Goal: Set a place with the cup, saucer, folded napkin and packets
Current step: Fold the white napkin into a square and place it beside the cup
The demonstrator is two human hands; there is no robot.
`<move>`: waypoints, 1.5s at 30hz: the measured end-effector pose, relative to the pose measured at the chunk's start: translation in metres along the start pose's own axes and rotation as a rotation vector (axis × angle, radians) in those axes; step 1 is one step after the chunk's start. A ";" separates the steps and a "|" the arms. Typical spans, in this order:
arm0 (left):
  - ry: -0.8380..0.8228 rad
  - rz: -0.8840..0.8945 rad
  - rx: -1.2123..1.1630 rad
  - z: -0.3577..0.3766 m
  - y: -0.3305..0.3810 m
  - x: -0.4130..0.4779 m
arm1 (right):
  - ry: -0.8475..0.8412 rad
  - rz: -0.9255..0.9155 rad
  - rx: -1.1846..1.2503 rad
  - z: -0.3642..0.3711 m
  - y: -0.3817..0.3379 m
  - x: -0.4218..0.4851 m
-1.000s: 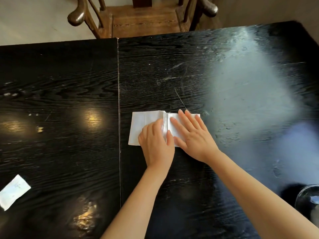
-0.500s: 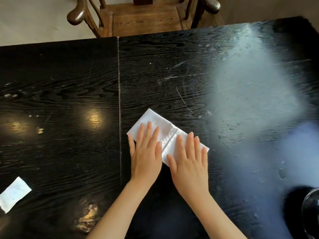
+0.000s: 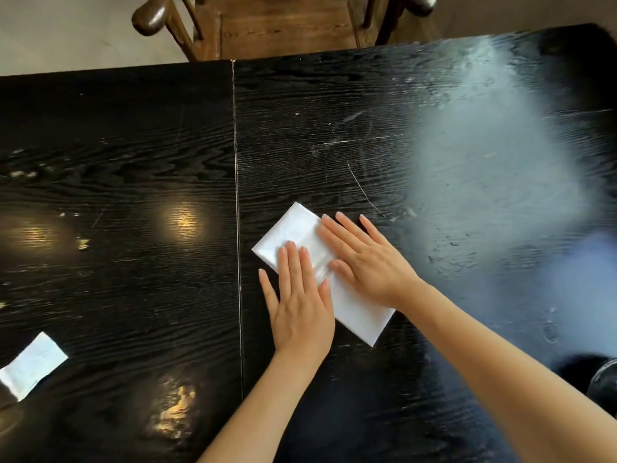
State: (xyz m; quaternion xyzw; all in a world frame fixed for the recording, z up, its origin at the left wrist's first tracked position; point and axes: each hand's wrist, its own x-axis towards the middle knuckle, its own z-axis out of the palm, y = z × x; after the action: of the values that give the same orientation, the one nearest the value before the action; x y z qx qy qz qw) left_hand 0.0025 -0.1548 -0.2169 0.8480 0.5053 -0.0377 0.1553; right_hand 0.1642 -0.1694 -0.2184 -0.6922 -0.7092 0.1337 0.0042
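A white folded napkin (image 3: pixel 293 233) lies at a slant on the black table (image 3: pixel 117 162), just right of the table's seam. My left hand (image 3: pixel 300 302) rests flat on its near left part, fingers spread. My right hand (image 3: pixel 364 262) lies flat across its middle, fingers pointing up and left. Both palms press it down; neither grips it. A white packet (image 3: pixel 33 364) lies at the left edge of the table, far from both hands. A dark round glass object (image 3: pixel 604 379) shows at the right edge; I cannot tell whether it is the cup or the saucer.
A wooden armchair (image 3: pixel 283 25) stands pushed against the far side of the table. A seam (image 3: pixel 237 195) runs front to back down the tabletop. Bright glare covers the right part of the table.
The napkin has turned from level to steeply slanted and looks folded narrower. My right hand moved up and over its middle; my left hand slid to its near left part.
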 end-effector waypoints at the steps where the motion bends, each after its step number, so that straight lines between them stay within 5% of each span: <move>1: -0.011 0.021 -0.025 -0.003 -0.003 0.000 | -0.001 0.006 0.004 -0.001 -0.002 0.000; 7: 0.119 -0.106 -0.403 -0.056 -0.038 0.027 | 0.151 0.257 0.183 -0.025 -0.001 -0.018; 17: -0.298 -0.133 -0.520 -0.091 -0.053 0.097 | 0.034 0.372 0.028 0.010 -0.047 -0.075; 22: -0.183 -0.141 -0.753 -0.095 -0.044 0.087 | 0.049 0.374 0.032 0.011 -0.050 -0.074; 28: 0.092 -0.061 -0.653 -0.101 -0.020 0.058 | 0.129 0.393 0.164 0.007 -0.056 -0.073; 35: 0.190 0.026 -0.574 -0.097 -0.018 0.055 | 0.580 0.341 0.288 -0.022 -0.047 -0.041; 37: 0.205 0.044 -0.592 -0.097 -0.018 0.052 | 0.512 0.375 0.450 -0.032 -0.034 -0.024; 41: 0.253 0.097 -0.654 -0.097 -0.015 0.046 | 0.117 0.285 0.691 -0.050 -0.001 0.004; 45: 0.178 0.164 -0.810 -0.091 -0.014 0.040 | 0.077 0.284 0.763 -0.050 0.022 0.014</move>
State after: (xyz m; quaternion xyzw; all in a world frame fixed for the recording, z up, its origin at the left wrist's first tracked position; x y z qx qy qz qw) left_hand 0.0015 -0.0870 -0.1429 0.7558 0.4217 0.2496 0.4344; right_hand 0.1946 -0.1466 -0.1772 -0.7364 -0.5056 0.3605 0.2686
